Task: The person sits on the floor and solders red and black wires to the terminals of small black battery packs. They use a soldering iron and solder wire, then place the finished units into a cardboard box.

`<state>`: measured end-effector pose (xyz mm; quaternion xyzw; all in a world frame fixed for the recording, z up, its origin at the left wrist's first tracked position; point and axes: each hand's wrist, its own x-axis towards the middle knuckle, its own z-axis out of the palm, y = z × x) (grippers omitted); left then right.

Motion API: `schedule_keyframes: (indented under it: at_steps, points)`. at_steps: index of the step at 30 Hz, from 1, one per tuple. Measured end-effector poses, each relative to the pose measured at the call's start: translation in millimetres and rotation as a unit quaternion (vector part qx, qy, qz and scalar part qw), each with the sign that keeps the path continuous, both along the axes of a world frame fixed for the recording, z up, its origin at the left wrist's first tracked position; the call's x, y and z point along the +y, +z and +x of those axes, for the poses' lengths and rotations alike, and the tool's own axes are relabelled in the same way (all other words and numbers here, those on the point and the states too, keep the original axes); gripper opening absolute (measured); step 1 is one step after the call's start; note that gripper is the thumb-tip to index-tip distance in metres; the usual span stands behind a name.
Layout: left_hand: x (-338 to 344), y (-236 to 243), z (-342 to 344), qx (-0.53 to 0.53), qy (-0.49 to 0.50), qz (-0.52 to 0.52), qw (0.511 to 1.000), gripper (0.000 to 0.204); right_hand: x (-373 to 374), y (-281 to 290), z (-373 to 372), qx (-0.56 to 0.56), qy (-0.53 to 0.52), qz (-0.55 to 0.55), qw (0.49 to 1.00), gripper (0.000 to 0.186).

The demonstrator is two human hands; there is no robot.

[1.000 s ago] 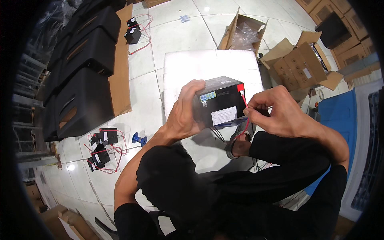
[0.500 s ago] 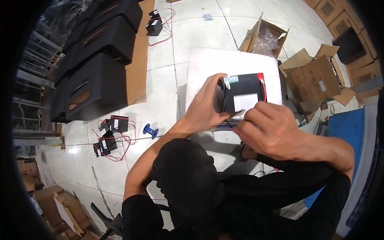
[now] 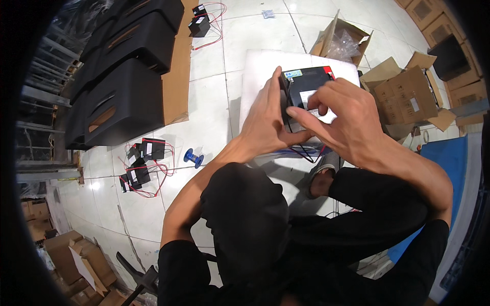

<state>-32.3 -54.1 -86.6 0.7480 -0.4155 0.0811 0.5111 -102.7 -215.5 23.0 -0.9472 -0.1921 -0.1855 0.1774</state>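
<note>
A boxy black battery (image 3: 312, 81) sits tilted on a white foam block (image 3: 258, 69), with a white label (image 3: 306, 97) on its upper face and red and black wires attached. My left hand (image 3: 263, 122) is wrapped round the battery's left side, thumb along the near edge. Over the label is my right hand (image 3: 352, 109), its fingers curled and its thumb stretched apart toward the black wire. Nothing shows between that thumb and forefinger; the other fingertips are partly hidden. Part of the label and the battery's right side lie behind the right hand.
Several wired black batteries (image 3: 137, 176) lie on the tiled floor at left, beside a blue spool (image 3: 193, 158). Large black shells (image 3: 127, 97) stand on cardboard at far left. Open cartons (image 3: 406, 97) are at right, near a blue panel (image 3: 444, 153). My foot (image 3: 322, 178) is below the block.
The battery has tipped, and its label is more covered. My right hand has moved up and its thumb has spread away from the fingers; the shiny piece at its fingertips no longer shows.
</note>
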Motion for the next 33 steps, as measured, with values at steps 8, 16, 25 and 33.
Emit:
schedule_keyframes:
  at_steps: [8, 16, 25, 33]
  points:
    - [1.4, -6.6, 4.4, -0.033, -0.01, 0.081, 0.996, 0.152, 26.3, -3.0, 24.4, 0.003, -0.098, -0.145, 0.985, 0.038]
    - [8.6, -8.5, 6.4, -0.007, -0.046, 0.045, 0.998, 0.155, 15.9, 19.4, 19.8, 0.209, -0.129, 0.033, 0.969, 0.029]
    - [-1.0, -11.9, 1.9, 0.019, 0.037, 0.026, 0.999, 0.097, -0.1, 32.7, 20.8, 0.328, -0.086, 0.102, 0.935, 0.041]
    - [-1.5, -7.5, -0.1, 0.058, 0.041, 0.045, 0.996, 0.088, -10.9, 34.1, 22.6, 0.375, -0.073, 0.128, 0.915, 0.036]
